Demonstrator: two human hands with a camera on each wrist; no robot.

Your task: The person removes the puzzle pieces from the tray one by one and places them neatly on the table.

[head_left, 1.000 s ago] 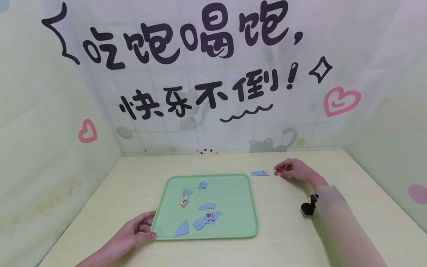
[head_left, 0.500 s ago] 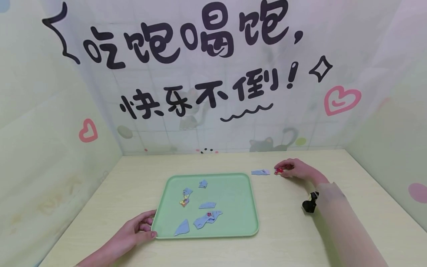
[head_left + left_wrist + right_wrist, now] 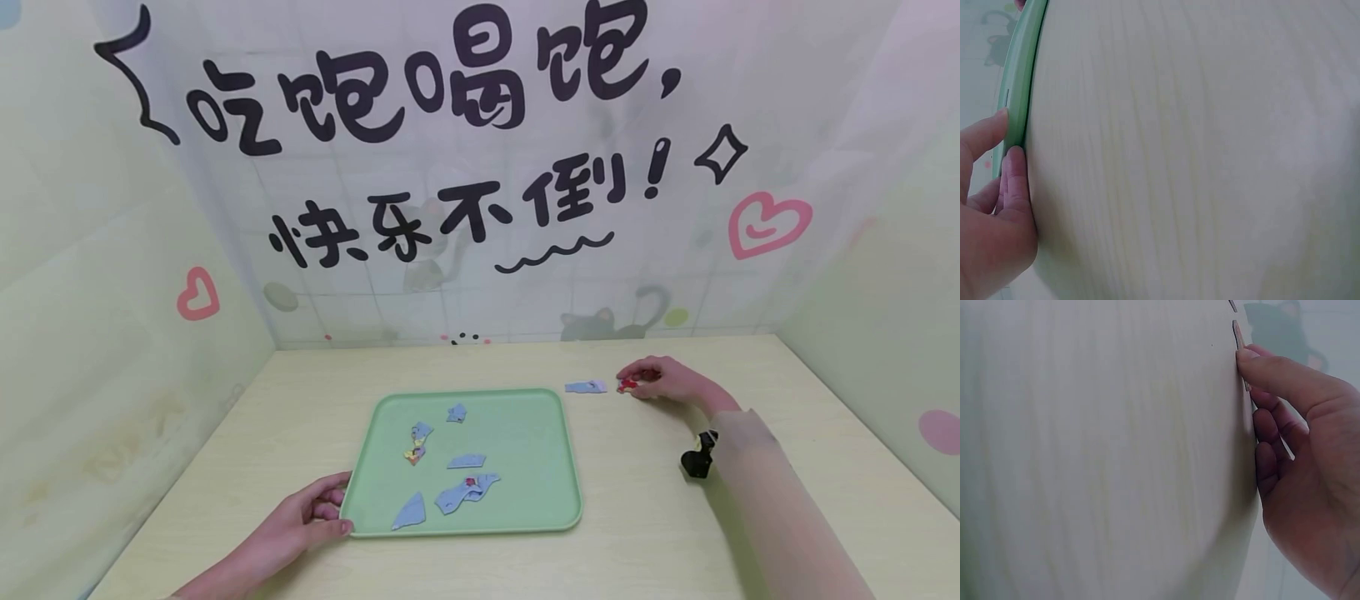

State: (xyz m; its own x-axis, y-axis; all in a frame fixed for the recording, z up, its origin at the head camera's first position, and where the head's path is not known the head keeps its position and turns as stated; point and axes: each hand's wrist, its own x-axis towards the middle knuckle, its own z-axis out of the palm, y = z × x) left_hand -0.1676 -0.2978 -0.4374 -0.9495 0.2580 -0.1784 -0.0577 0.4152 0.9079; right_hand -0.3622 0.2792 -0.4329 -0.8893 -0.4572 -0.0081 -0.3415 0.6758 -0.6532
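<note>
At the back right, my right hand (image 3: 666, 383) pinches a small red-patterned puzzle piece (image 3: 626, 386) between thumb and fingers, low at the tabletop. The right wrist view shows the piece edge-on, with the thumb (image 3: 1272, 370) over it and part of it hidden. Just left of it lies a long light-blue puzzle piece (image 3: 584, 387). My left hand (image 3: 303, 517) grips the front-left edge of a green tray (image 3: 528, 467), thumb at the corner and fingers curled against the side. Several irregular light-blue pieces lie in the tray, including a joined pair (image 3: 465, 493) with a red spot.
A triangular piece (image 3: 410, 512) lies by the tray's front rim, and a piece with yellow (image 3: 416, 446) farther back. The black wrist camera (image 3: 698, 457) sits under the right sleeve (image 3: 772, 492). Printed walls (image 3: 465, 308) enclose the wooden table (image 3: 645, 517).
Both hands keep their places and their holds on the tray and the red-patterned puzzle piece. The right wrist and its camera shift very slightly.
</note>
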